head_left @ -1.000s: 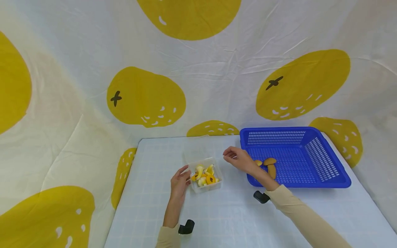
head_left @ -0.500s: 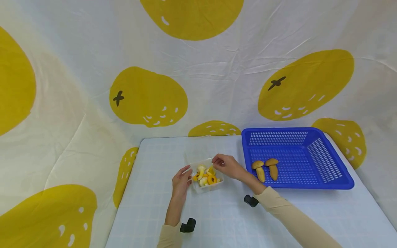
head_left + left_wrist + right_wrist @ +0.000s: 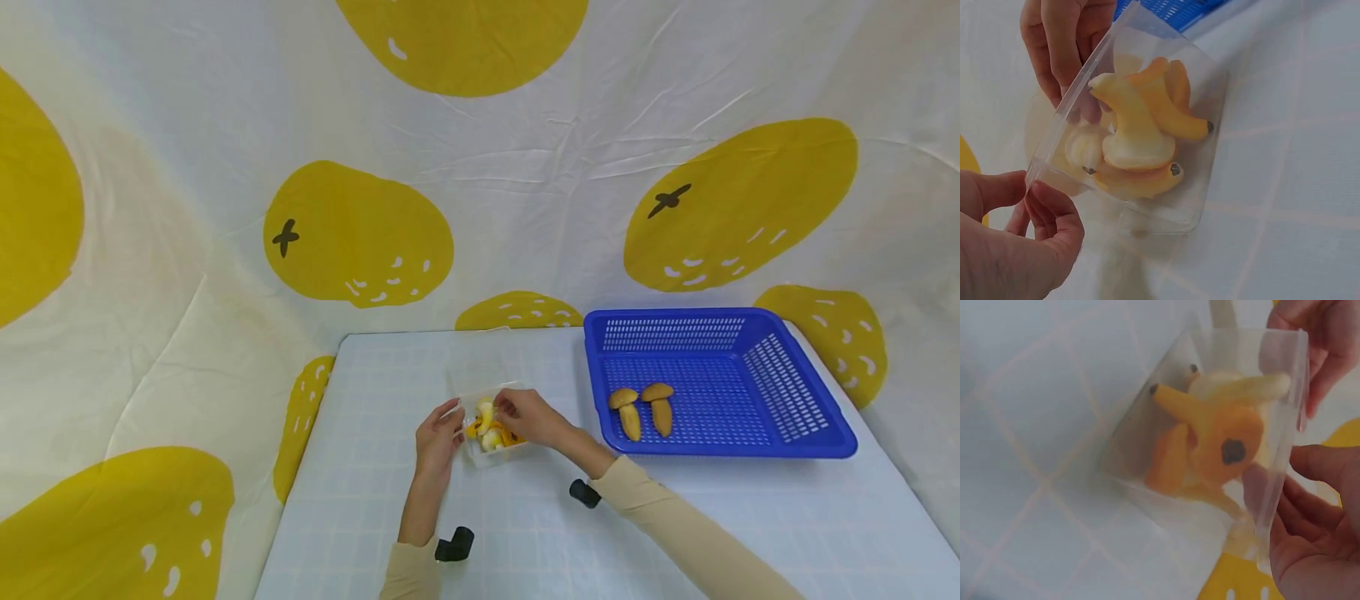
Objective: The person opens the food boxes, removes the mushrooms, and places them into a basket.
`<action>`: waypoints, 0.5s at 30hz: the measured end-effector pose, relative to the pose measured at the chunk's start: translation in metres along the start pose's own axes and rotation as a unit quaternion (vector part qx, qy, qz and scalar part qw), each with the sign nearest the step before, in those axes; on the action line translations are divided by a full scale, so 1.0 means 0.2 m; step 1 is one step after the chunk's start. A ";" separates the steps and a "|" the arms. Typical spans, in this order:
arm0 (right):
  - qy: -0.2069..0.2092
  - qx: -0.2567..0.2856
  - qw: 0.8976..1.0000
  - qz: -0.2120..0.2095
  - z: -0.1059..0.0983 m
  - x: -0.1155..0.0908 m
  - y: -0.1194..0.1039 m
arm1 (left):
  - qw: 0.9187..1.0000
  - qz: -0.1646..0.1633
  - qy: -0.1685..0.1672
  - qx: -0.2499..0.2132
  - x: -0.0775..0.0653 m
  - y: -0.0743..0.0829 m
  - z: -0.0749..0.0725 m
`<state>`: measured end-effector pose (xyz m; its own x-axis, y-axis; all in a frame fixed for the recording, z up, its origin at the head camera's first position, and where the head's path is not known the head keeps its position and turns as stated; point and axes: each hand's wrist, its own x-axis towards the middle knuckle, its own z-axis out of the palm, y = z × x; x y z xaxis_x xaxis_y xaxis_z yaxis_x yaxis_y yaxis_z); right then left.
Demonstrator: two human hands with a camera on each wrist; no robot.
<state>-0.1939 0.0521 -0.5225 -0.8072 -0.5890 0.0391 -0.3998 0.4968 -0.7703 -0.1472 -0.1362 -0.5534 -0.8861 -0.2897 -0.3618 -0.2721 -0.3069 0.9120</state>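
Note:
A small clear plastic box (image 3: 487, 457) sits on the table. In it lie several banana-shaped pieces (image 3: 1135, 131) in yellow, orange and cream with dark tips. My left hand (image 3: 437, 440) pinches the box's rim at its left side, thumb and fingers on either side of the edge. My right hand (image 3: 527, 416) reaches over the opposite rim, its fingertips down inside the box among the pieces. Through the right wrist view, an orange piece (image 3: 1232, 431) with a dark spot lies right by those fingertips, and thumb and fingers look apart. The box wall blurs the contact.
The box's clear lid (image 3: 480, 365) stands raised behind it. To the right, a blue plastic basket (image 3: 720, 454) holds two brown-capped mushrooms (image 3: 626, 412) side by side near its left wall. A fruit-printed curtain (image 3: 525, 208) hangs behind the table.
My right hand has moved left from the basket's edge to the box and lowered its fingers inside. Both mushrooms in the basket are uncovered. The left hand has stayed at the box.

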 end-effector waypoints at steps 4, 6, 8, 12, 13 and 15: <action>0.037 -0.020 0.999 0.002 0.05 0.01 -0.01 | 1.000 -0.004 -0.008 -0.001 0.00 0.00 -0.01; 0.059 -0.023 0.998 0.020 0.08 0.02 -0.02 | 1.000 -0.005 -0.013 -0.002 0.01 -0.01 -0.01; 0.078 -0.026 0.996 0.044 0.10 0.02 -0.03 | 1.000 -0.005 -0.017 -0.002 0.01 -0.01 -0.01; 0.112 -0.028 0.991 0.073 0.15 0.04 -0.05 | 1.000 -0.005 -0.020 -0.005 0.01 -0.01 -0.02; 0.122 -0.034 0.989 0.073 0.16 0.04 -0.05 | 1.000 -0.004 -0.020 -0.006 0.01 -0.01 -0.02; 0.133 -0.043 0.987 0.078 0.18 0.04 -0.06 | 1.000 -0.002 -0.022 -0.009 0.01 -0.01 -0.01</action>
<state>-0.1809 0.0184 -0.5348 -0.9427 -0.3185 0.0992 -0.2880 0.6270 -0.7238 -0.1480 -0.1390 -0.5565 -0.9006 -0.2491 -0.3561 -0.2689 -0.3244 0.9069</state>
